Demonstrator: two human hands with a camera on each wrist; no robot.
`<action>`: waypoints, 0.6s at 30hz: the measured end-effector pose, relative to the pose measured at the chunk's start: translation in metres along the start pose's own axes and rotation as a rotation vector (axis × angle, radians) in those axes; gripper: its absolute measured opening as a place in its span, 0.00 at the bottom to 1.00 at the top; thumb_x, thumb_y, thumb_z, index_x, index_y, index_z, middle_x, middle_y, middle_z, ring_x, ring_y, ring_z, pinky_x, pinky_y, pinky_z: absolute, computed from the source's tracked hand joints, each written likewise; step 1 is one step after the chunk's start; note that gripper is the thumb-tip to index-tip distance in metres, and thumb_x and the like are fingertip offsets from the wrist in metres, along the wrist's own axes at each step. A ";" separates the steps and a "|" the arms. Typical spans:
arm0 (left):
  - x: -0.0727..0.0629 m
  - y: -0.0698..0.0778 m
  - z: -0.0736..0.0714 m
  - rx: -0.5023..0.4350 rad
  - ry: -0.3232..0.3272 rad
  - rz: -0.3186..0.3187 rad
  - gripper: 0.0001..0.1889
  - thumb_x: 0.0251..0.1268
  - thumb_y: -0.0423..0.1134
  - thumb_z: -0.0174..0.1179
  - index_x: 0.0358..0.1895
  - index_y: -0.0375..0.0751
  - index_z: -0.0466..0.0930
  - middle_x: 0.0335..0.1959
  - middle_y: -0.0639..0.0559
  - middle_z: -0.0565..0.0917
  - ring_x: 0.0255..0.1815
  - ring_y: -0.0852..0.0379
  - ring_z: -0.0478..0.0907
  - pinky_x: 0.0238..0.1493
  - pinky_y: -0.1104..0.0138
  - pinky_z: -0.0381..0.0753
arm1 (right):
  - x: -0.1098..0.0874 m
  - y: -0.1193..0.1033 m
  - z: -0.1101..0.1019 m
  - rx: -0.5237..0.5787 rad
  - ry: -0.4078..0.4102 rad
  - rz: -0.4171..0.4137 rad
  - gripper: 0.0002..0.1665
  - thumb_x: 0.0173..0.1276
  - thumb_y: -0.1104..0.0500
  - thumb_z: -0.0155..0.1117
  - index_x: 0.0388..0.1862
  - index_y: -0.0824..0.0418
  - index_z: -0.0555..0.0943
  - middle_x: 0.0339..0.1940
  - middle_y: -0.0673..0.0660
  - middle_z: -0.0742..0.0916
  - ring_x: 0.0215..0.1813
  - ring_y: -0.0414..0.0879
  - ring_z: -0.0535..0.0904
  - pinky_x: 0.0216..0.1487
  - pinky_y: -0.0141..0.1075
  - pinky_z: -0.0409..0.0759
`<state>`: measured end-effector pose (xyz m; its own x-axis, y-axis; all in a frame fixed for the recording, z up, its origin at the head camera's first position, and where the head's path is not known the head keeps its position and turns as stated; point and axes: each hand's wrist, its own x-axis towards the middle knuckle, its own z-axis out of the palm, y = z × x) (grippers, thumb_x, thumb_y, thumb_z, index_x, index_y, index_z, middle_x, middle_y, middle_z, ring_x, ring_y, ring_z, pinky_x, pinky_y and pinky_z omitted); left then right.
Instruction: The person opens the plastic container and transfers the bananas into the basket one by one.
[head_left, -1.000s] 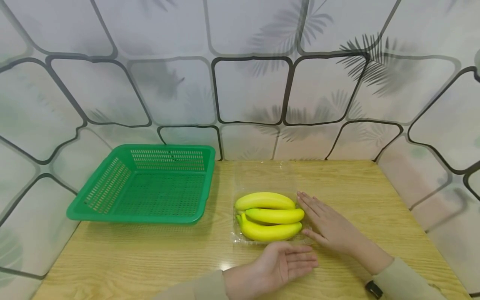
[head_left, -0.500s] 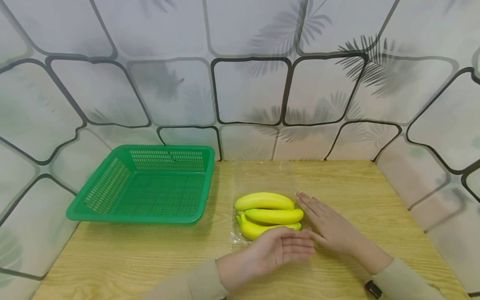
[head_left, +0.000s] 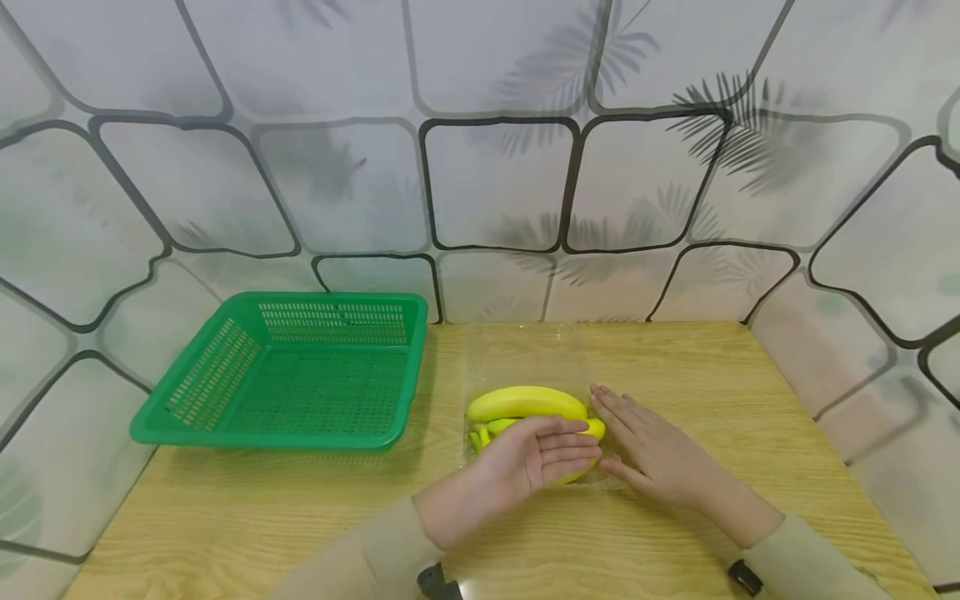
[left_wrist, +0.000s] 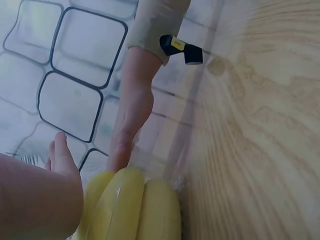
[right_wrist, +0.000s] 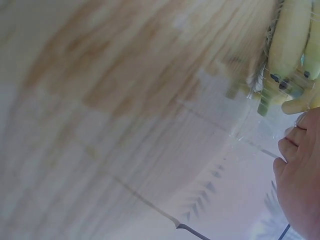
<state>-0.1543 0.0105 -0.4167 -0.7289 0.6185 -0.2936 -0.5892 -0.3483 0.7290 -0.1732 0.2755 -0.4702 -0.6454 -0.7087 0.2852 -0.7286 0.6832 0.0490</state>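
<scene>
Three yellow bananas (head_left: 525,403) lie side by side in a clear plastic box (head_left: 525,354), its see-through lid folded back toward the wall. Over the nearer bananas is my left hand (head_left: 528,458), fingers straight and pointing right, palm showing; it hides much of the front ones. My right hand (head_left: 652,450) lies flat at the box's right end, fingers extended, fingertips beside the banana ends. In the left wrist view, the left hand (left_wrist: 42,200) is just over the bananas (left_wrist: 160,212). The right wrist view catches the right hand (right_wrist: 302,175) close by the box.
A green slotted plastic basket (head_left: 285,437) stands on the left of the wooden table (head_left: 315,517). The patterned wall covering (head_left: 495,183) rises behind the table's far edge and along both sides. Dark straps and a small device (head_left: 438,583) sit at the sleeves.
My left hand has moved up and left, from in front of the box to over the nearer bananas. The right hand has stayed by the box's right end.
</scene>
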 end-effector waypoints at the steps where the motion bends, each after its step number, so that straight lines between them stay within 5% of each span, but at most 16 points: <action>1: 0.000 0.002 -0.001 0.006 -0.002 0.006 0.27 0.87 0.41 0.44 0.75 0.23 0.67 0.75 0.27 0.73 0.76 0.40 0.76 0.77 0.57 0.75 | 0.000 0.000 0.000 0.002 0.000 0.000 0.47 0.81 0.40 0.58 0.84 0.70 0.61 0.85 0.67 0.67 0.84 0.59 0.65 0.89 0.29 0.31; 5: 0.001 0.010 -0.006 0.073 -0.016 0.070 0.26 0.87 0.39 0.45 0.75 0.21 0.66 0.71 0.30 0.78 0.66 0.49 0.84 0.73 0.60 0.80 | 0.000 0.000 0.000 0.006 -0.009 0.000 0.47 0.81 0.40 0.59 0.84 0.69 0.61 0.85 0.67 0.67 0.85 0.56 0.63 0.88 0.28 0.30; 10: 0.001 0.019 -0.014 0.142 -0.036 0.173 0.27 0.86 0.36 0.46 0.74 0.15 0.64 0.52 0.50 0.91 0.51 0.60 0.89 0.64 0.65 0.87 | 0.000 0.000 0.000 0.016 -0.021 0.012 0.47 0.81 0.40 0.59 0.84 0.69 0.60 0.86 0.66 0.66 0.85 0.57 0.64 0.88 0.28 0.30; 18: 0.004 0.034 -0.025 0.310 0.090 0.281 0.23 0.83 0.36 0.53 0.69 0.20 0.73 0.58 0.39 0.89 0.48 0.60 0.91 0.59 0.67 0.89 | 0.001 -0.001 -0.002 0.021 -0.025 0.017 0.47 0.80 0.41 0.60 0.83 0.70 0.61 0.85 0.67 0.67 0.83 0.62 0.66 0.88 0.27 0.29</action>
<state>-0.1857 -0.0170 -0.4087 -0.8818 0.4609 -0.1002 -0.2411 -0.2579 0.9356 -0.1725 0.2746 -0.4681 -0.6628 -0.7017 0.2613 -0.7222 0.6912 0.0243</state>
